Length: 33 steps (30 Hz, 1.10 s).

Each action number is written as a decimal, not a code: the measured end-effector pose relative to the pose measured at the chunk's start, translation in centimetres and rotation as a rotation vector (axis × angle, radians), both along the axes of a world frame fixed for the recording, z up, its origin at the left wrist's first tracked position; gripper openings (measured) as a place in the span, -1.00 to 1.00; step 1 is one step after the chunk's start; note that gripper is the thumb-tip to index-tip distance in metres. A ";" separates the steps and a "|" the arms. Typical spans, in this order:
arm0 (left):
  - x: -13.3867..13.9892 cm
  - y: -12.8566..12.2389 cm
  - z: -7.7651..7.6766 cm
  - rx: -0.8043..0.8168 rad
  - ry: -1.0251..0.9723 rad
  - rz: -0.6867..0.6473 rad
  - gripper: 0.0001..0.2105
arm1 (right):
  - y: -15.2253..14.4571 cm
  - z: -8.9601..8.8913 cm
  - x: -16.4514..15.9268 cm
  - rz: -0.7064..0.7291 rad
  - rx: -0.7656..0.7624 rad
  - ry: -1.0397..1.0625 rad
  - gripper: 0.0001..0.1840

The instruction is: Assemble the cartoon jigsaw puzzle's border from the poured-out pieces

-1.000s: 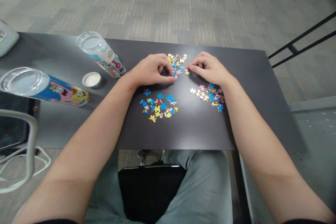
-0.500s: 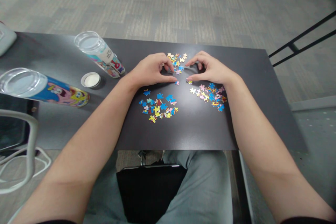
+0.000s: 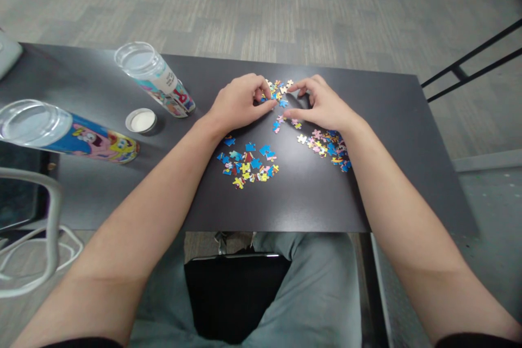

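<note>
My left hand [image 3: 240,100] is at the left edge of the far pile of jigsaw puzzle pieces [image 3: 281,88]. Its thumb is stretched out and its fingers are bent over the pieces, with no piece plainly held. Across from it, my right hand [image 3: 322,102] is open, thumb and forefinger apart at the pile's right side. Between and below the hands lie a blue and pink puzzle piece [image 3: 276,126] and a yellow and pink one [image 3: 297,124]. A mostly blue and yellow pile [image 3: 247,166] spreads near my left forearm. Another mixed pile [image 3: 326,144] is partly covered by my right wrist.
On the dark table [image 3: 314,201], two clear-topped cartoon tubes, a taller blue one [image 3: 95,138] and a smaller one [image 3: 173,95], stand left of my left arm. A round white lid [image 3: 141,120] lies between them. A white cable [image 3: 53,239] hangs at far left.
Both hands have shifted slightly away from me, toward the far pile. The thumbs have left the small loose pieces, which now lie bare on the table. The view has tilted a little.
</note>
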<state>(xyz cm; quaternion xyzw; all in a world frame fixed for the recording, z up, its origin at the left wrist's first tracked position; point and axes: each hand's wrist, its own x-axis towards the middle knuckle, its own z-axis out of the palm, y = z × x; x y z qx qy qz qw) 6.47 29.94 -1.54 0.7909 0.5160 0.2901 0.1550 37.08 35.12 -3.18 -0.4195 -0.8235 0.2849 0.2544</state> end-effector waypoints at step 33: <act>3.6 -6.0 3.8 0.053 0.378 -0.396 -0.66 | 0.4 0.7 0.1 0.044 0.007 0.046 -0.61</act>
